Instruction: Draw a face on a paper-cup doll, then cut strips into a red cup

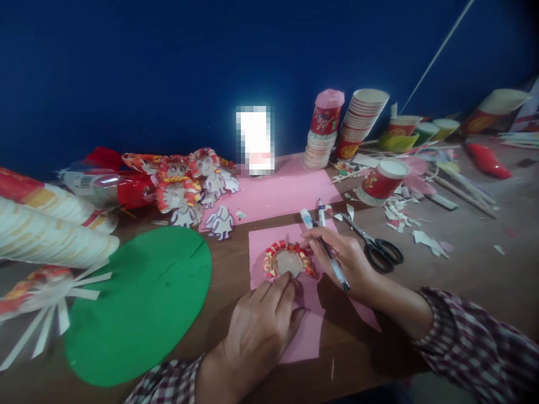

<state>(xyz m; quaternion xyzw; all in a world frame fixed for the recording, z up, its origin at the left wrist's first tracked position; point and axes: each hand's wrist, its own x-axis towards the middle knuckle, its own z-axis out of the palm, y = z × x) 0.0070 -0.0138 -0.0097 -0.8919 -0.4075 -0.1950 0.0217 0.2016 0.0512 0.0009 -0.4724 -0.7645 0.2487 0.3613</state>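
A paper-cup cutout (288,261) lies on a pink sheet of paper (301,339). Its round white base is blank, and curled red-and-gold strips ring the top and sides. My left hand (261,315) holds the lower edge of this cutout down, fingers bent and close together. In my right hand (351,257) is a pen (336,269), held slantwise just right of the cutout, its lower end pointing toward me. The fingertips of that hand hide where the pen's other end points. Beyond it lie a glue stick (306,217) and a capped marker (321,212).
Black-handled scissors (381,252) and paper scraps (427,242) lie to the right. A green paper oval (147,303) and stacked cups (54,233) are at left. Finished paper dolls (179,188), another pink sheet (286,191) and upright cup stacks (362,120) stand toward the blue wall.
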